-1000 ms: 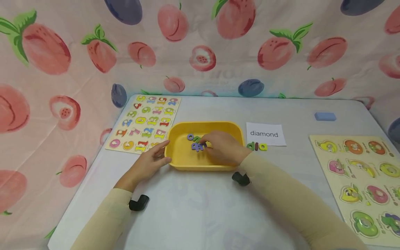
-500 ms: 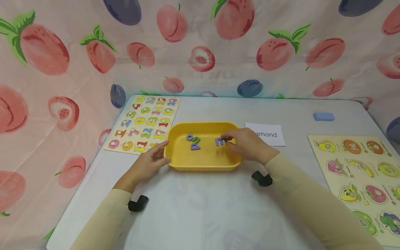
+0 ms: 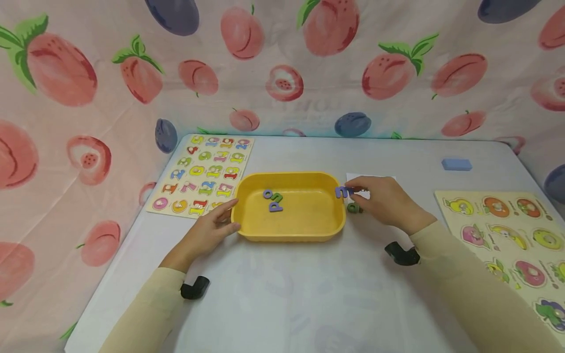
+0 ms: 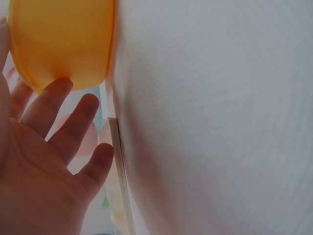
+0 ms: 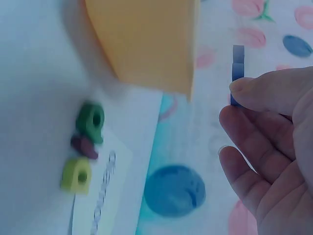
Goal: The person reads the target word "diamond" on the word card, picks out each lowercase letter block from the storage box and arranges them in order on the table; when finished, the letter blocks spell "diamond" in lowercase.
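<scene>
Purple letter m (image 3: pixel 341 191), pinched by right hand (image 3: pixel 384 198); left hand (image 3: pixel 209 230), spread, touches left edge of yellow tray (image 3: pixel 289 238); three letters (image 5: pixel 84 147) out, three others (image 3: pixel 274 210) inside.

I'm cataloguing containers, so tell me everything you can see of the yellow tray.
The yellow tray is a shallow, oblong container with rounded corners and an open top; it looks like smooth plastic. It sits upright on the white tabletop, long sides running left to right. The left hand touches its left end. Left of its middle, a purple o, a green letter and another purple letter lie on its floor.
</scene>
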`<state>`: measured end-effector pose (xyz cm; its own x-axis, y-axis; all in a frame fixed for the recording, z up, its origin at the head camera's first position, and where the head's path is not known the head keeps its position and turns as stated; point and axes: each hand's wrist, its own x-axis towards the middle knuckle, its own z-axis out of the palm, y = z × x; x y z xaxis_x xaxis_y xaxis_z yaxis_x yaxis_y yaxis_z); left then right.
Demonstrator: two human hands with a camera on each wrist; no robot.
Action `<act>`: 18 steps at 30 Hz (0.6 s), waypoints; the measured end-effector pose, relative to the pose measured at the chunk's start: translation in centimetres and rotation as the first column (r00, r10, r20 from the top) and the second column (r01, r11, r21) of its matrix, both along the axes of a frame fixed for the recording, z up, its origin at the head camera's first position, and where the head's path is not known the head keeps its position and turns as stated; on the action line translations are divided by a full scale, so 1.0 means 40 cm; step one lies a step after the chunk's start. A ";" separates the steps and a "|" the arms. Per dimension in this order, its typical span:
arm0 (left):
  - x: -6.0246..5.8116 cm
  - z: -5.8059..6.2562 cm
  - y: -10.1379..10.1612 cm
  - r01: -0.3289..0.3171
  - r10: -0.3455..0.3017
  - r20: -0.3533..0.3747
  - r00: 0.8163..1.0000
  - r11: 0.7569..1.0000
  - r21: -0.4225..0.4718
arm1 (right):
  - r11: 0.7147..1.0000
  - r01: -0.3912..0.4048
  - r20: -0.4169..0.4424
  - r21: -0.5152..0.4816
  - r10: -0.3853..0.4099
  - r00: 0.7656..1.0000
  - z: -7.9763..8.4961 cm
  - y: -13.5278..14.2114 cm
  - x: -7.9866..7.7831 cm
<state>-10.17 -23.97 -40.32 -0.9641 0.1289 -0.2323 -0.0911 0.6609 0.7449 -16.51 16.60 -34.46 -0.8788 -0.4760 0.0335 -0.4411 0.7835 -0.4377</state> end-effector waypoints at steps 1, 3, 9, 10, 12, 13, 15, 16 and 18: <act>0.000 0.000 -0.001 0.001 -0.001 -0.002 1.000 1.000 0.001 | 1.000 0.018 0.000 0.010 -0.018 1.000 0.002 0.010 0.001; 0.001 -0.001 -0.002 0.000 0.000 -0.003 1.000 1.000 0.002 | 0.998 0.049 0.002 0.030 -0.049 0.999 0.008 0.029 0.004; 0.001 -0.001 -0.002 -0.001 0.001 0.000 1.000 1.000 -0.002 | 0.993 0.106 0.011 0.050 -0.107 0.994 0.007 0.083 0.013; 0.001 -0.001 -0.002 0.001 -0.001 0.000 1.000 1.000 -0.002 | 0.992 0.113 0.015 0.051 -0.114 0.993 0.005 0.092 0.013; 0.000 0.000 -0.002 0.006 -0.006 -0.004 1.000 1.000 -0.006 | 0.990 0.129 0.028 0.057 -0.130 0.991 -0.002 0.106 0.013; 0.000 0.000 -0.002 0.006 -0.006 -0.005 1.000 1.000 -0.008 | 0.989 0.135 0.035 0.061 -0.137 0.990 -0.006 0.113 0.013; -0.001 0.000 -0.002 0.008 -0.008 -0.007 1.000 1.000 -0.009 | 0.987 0.144 0.047 0.068 -0.147 0.988 -0.016 0.127 0.013; -0.001 0.000 -0.002 0.010 -0.010 -0.009 1.000 1.000 -0.009 | 0.987 0.147 0.053 0.067 -0.151 0.987 -0.020 0.134 0.014; -0.001 -0.002 -0.003 0.009 -0.009 -0.008 1.000 1.000 -0.006 | 0.986 0.156 0.067 0.065 -0.160 0.985 -0.031 0.147 0.014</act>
